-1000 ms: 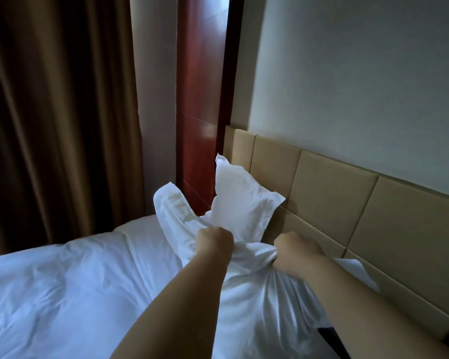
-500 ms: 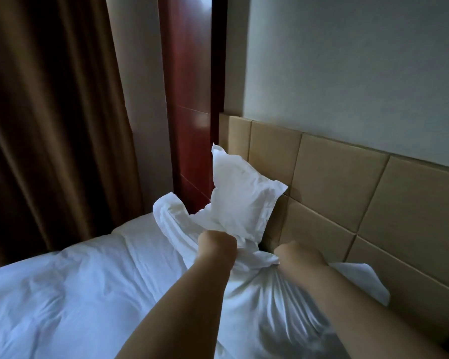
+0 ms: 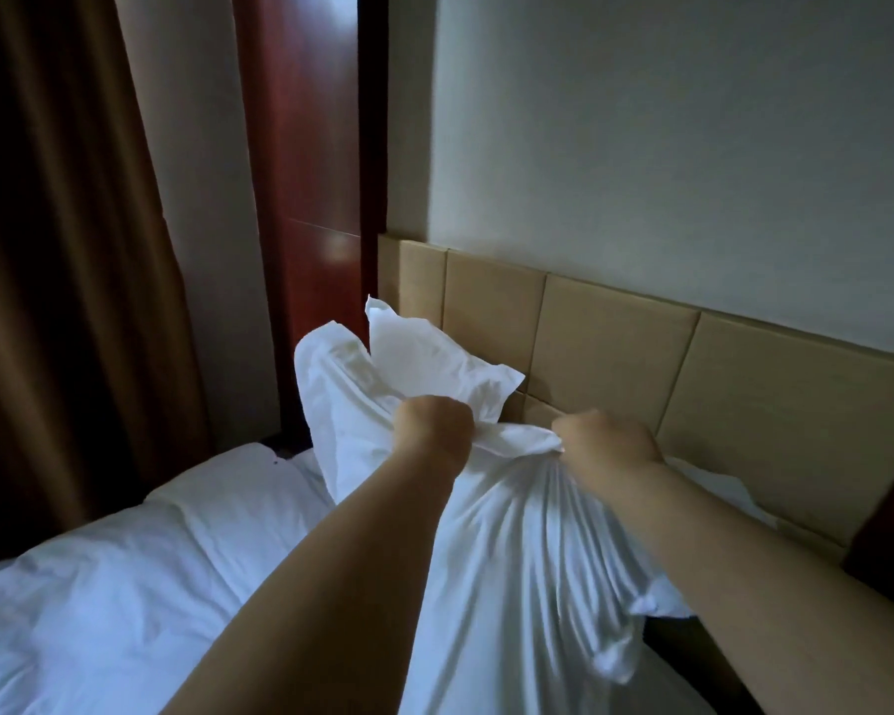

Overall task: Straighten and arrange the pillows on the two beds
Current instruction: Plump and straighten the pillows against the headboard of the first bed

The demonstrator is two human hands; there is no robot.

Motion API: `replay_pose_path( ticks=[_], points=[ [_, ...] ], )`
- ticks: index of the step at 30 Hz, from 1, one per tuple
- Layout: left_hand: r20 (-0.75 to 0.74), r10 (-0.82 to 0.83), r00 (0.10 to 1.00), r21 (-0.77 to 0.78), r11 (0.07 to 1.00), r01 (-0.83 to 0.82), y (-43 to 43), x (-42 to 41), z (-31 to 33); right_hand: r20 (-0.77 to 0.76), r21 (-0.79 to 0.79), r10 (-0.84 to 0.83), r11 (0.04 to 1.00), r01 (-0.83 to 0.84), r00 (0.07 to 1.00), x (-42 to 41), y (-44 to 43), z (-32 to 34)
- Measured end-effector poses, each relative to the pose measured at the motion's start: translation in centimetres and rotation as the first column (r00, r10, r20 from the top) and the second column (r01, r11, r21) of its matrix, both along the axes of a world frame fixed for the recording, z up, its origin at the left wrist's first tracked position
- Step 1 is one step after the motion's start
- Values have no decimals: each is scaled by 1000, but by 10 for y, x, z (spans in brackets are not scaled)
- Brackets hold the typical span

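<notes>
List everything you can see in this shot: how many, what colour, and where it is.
held pillow: one, white, centre foreground, bunched at its top edge
second pillow: one, white, behind the held one, against the headboard
duvet: one, white, rumpled, lower left on the bed
headboard: one, tan padded panels, along the wall at right
curtain: one, brown, far left
wooden panel: one, reddish-brown, between curtain and headboard
wall: pale, above the headboard
left hand: grips the held pillow's top edge
right hand: grips the same edge, further right
</notes>
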State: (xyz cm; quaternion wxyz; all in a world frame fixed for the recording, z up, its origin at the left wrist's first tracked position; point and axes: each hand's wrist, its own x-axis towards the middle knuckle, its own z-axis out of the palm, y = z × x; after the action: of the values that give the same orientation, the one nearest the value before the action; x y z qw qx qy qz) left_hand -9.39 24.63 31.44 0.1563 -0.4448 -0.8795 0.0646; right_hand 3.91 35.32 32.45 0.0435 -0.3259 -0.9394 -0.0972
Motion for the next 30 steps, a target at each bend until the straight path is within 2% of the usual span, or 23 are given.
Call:
replay_pose_path(
  ticks=[7,14,17,23,27,30],
  points=[
    [19,-59,998,250,967,52,37,15,50,-140,108,-37,993,53,989,27,27,57],
    [-115,-115,987,375,915,151,77,31,100,-305,248,-4,965,83,952,60,58,109],
    [-104,-112,988,417,897,146,98,37,113,-340,270,-1,958,99,940,68,77,120],
    [-28,-146,989,430,891,144,129,41,93,-305,166,-8,984,61,952,76,100,102],
    [20,-154,988,340,930,138,143,39,67,-241,12,18,1000,-15,970,77,110,67],
    [29,-149,988,264,955,136,151,37,53,-193,-40,4,999,-12,981,76,115,50]
  ],
)
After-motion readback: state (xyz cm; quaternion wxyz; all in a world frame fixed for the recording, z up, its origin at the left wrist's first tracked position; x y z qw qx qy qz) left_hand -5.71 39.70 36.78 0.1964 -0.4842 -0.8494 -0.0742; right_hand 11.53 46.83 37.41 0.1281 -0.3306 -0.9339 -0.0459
